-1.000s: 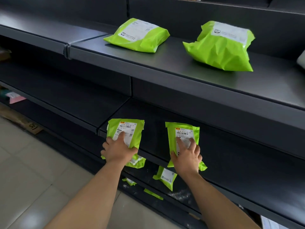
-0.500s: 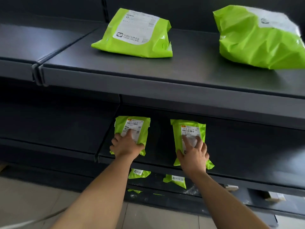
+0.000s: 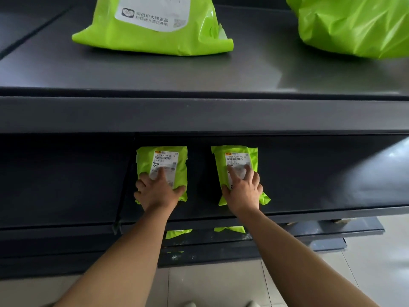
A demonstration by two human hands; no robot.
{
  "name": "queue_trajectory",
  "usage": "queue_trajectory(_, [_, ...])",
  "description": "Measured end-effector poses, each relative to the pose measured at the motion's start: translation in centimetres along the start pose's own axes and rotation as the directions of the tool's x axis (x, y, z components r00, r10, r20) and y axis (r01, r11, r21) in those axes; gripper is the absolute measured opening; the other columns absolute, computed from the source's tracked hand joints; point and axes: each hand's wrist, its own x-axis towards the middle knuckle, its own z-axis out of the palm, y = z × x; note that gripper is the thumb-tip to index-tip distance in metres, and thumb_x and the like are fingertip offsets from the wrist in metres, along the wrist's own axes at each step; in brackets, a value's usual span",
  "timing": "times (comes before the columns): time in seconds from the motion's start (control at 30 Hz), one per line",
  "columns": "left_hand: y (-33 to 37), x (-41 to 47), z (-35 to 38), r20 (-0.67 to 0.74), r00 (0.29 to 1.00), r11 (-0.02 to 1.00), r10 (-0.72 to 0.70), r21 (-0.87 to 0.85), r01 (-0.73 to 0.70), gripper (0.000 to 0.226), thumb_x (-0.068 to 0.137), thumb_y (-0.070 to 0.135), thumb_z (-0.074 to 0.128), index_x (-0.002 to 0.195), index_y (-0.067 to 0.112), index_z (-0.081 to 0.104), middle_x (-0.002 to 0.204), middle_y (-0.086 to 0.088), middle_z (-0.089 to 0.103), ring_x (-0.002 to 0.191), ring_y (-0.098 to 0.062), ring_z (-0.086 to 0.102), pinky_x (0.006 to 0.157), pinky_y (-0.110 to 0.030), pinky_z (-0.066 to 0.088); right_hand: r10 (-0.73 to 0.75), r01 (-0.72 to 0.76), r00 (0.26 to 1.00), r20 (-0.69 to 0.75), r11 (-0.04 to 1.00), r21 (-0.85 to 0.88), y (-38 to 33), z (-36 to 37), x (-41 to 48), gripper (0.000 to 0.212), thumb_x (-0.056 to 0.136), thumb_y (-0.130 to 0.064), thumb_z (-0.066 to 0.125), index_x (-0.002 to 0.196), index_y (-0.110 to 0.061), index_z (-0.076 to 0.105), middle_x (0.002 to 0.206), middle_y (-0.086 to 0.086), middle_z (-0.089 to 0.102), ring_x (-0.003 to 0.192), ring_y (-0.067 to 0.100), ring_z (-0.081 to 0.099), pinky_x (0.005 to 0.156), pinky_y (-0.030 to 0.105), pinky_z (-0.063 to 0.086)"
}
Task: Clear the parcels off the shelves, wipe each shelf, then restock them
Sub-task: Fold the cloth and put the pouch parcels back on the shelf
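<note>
Shelves: upper shelf holds big left parcel, big right parcel. Middle shelf: left hand, right hand flat, fingers spread, pressing small left parcel, small right parcel.

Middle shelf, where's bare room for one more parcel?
Widest bare patch: dark metal middle shelf right of the right small green parcel. The left bay, past the divider beside the left small green parcel, is bare too. Between the parcels is tight: left hand and right hand rest on them.

Left hand, right hand on parcels
</note>
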Motion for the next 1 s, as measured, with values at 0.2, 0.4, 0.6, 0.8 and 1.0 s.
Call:
queue_trajectory(0.2, [-0.3, 0.0, 0.1, 0.026, 0.999, 0.999, 0.018, 0.033, -0.019, 0.097, 0.065, 0.08, 0.057, 0.142, 0.032, 0.024, 0.136, -0.021, 0.029, 0.119, -0.039, 0.035, 0.093, -0.048, 0.038, 0.001, -0.001, 1.0, 0.019, 1.0, -0.023, -0.8, 0.4, 1.8, 0.059, 0.092, -0.043, 0.053, 0.144, -0.042, 0.024, 0.155, 0.013, 0.007, 0.139, 0.04, 0.012, 0.107, 0.054, 0.027])
queue_trajectory(0.4, [-0.3, -0.3, -0.2, 0.037, 0.999, 0.998, 0.028, 0.05, -0.03, 0.103, 0.062, 0.087, 0.05, 0.144, 0.032, 0.018, 0.138, -0.023, 0.026, 0.122, -0.041, 0.034, 0.097, -0.05, 0.036, 0.007, -0.003, 0.995, 0.104, 0.999, -0.038, -0.7, 0.4, 2.4, 0.062, 0.096, -0.05, 0.042, 0.149, -0.039, 0.013, 0.159, 0.015, -0.002, 0.144, 0.045, -0.008, 0.114, 0.065, 0.003])
queue_trajectory(0.6, [0.2, -0.8, -1.3, 0.08, 0.995, 0.998, 0.055, 0.027, -0.057, 0.102, 0.073, 0.085, 0.037, 0.15, 0.026, 0.006, 0.154, -0.027, 0.002, 0.141, -0.046, 0.008, 0.112, -0.061, 0.015, -0.033, 0.03, 0.997, 0.064, 0.998, 0.055, 0.0, -1.8, 0.9, 0.071, 0.095, -0.057, 0.04, 0.154, -0.034, 0.008, 0.162, 0.004, -0.007, 0.147, 0.031, -0.015, 0.118, 0.056, -0.006])
queue_trajectory(0.8, [5.0, -3.0, -4.3, -0.04, 0.939, 0.935, 0.342, -0.089, -0.344, 0.053, 0.088, 0.051, 0.051, 0.13, 0.019, 0.052, 0.132, -0.009, 0.052, 0.121, -0.033, 0.048, 0.099, -0.043, 0.04, 0.028, -0.005, 0.996, -0.085, 0.967, 0.254, 3.8, -5.8, -2.5, 0.054, 0.094, -0.035, 0.054, 0.145, -0.022, 0.041, 0.15, 0.003, 0.04, 0.141, 0.022, 0.031, 0.116, 0.04, 0.023])
queue_trajectory(1.0, [12.8, -9.2, -5.3, -0.008, 0.814, 0.734, 0.581, -0.426, -0.529, 0.032, 0.091, 0.038, 0.055, 0.114, 0.017, 0.063, 0.116, 0.002, 0.066, 0.103, -0.021, 0.063, 0.083, -0.031, 0.05, 0.156, -0.072, 0.96, -0.232, 0.94, 0.334, 11.1, -10.7, -8.1, 0.042, 0.094, -0.031, 0.056, 0.134, -0.02, 0.057, 0.135, 0.001, 0.056, 0.125, 0.023, 0.05, 0.104, 0.034, 0.04])
